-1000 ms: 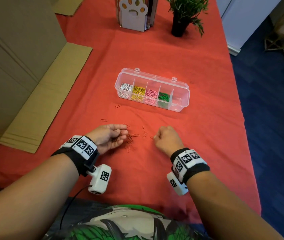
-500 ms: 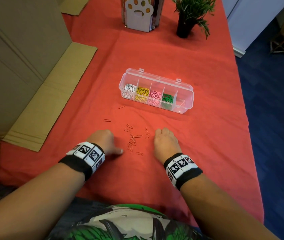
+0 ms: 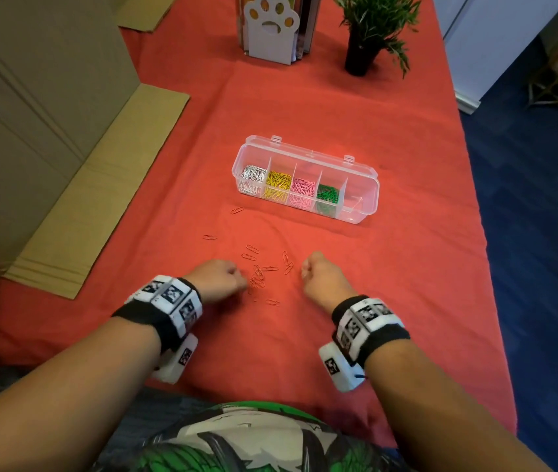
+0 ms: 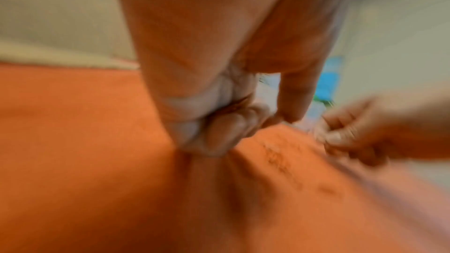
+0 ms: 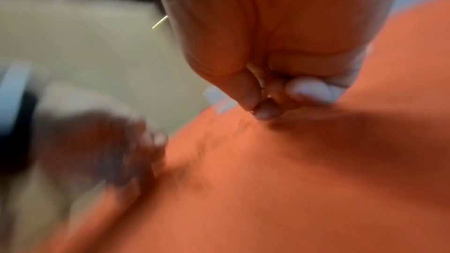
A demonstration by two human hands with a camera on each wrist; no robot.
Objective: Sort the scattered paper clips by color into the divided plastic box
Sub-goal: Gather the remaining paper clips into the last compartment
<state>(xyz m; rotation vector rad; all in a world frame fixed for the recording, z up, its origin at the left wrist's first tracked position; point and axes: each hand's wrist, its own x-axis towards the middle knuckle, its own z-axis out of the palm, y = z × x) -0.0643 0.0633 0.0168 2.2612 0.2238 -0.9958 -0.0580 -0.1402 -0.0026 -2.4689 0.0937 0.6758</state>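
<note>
the divided plastic box (image 3: 359,185) sits at 12 o'clock from the hands, well apart, lid open. four compartments are already filled, left to right: white clips (image 3: 253,177), yellow clips (image 3: 279,182), pink clips (image 3: 303,192), green clips (image 3: 328,195). the rightmost compartment (image 3: 354,206) looks bare, prob. meant for the last color.

what's left: the loose red clips (image 3: 258,275), hard to see against the red cloth (image 3: 407,284). a small cluster lies btw. the two hands, a few strays off at 10–11 o'clock toward the box's left end, e.g. one stray clip (image 3: 237,210) just short of the box. so approx. four colors done, one color to go, by judgement.

left hand (image 3: 218,279) is on the cloth at the cluster's 9 o'clock edge, fingers curled into a fist; the left wrist view shows something reddish tucked in the curl, likely clips, but too blurred to be sure. right hand (image 3: 321,275) is at the cluster's 3 o'clock, fingers curled, thumb and fingertip (image 5: 266,110) pressed together low at the cloth; whether a clip is pinched there cannot be told.
</note>
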